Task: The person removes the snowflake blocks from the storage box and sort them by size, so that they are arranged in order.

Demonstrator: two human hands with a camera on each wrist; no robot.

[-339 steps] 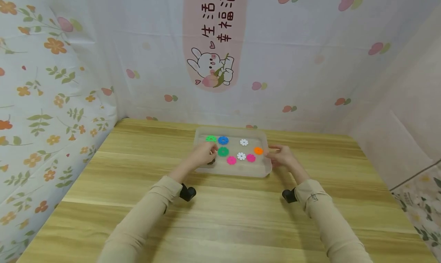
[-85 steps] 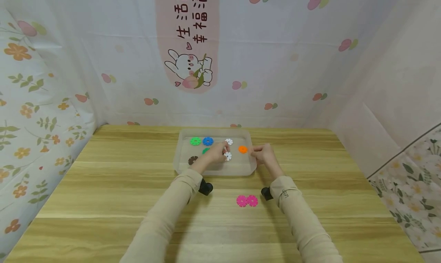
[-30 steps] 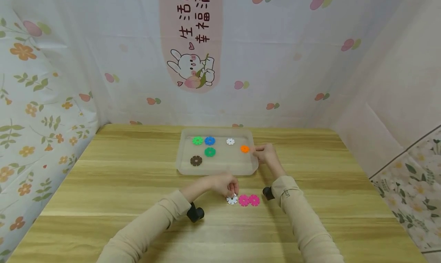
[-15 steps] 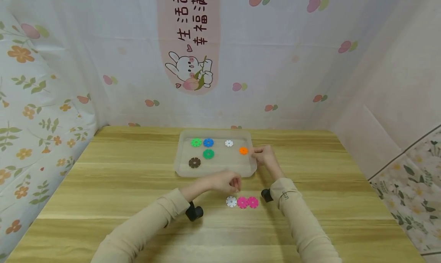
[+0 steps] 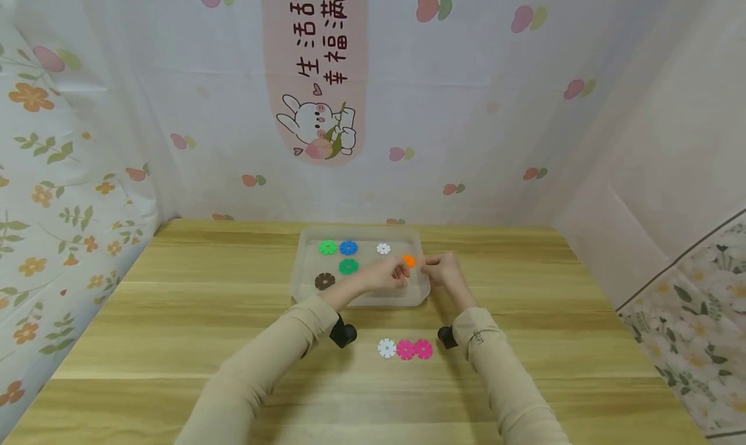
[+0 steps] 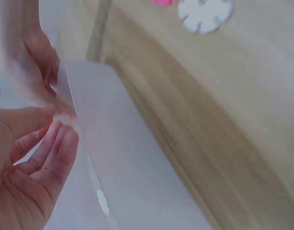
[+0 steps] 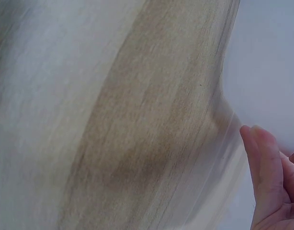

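In the head view my left hand [image 5: 384, 274] hangs over the right part of a translucent tray [image 5: 357, 299], fingers loosely bent beside an orange notched disc [image 5: 409, 260]. The left wrist view shows nothing between that thumb and the fingers. At the tray's right end, my right hand [image 5: 444, 269] grips the wall; in the right wrist view its fingertips [image 7: 262, 136] meet the tray's edge. Light green [image 5: 327, 247], blue [image 5: 348, 247], dark green [image 5: 348, 266], brown [image 5: 324, 281] and white [image 5: 383, 249] discs also lie in the tray.
On the wooden table [image 5: 233, 341] in front of the tray, a white disc [image 5: 386, 348] and two pink discs [image 5: 415, 349] lie in a row. Patterned cloth [image 5: 466, 121] hangs behind and at both sides.
Two pink discs, then a white one, have gone from tray to table. My left hand has let go of the white disc and moved back over the tray. My right hand stays at the tray's end.
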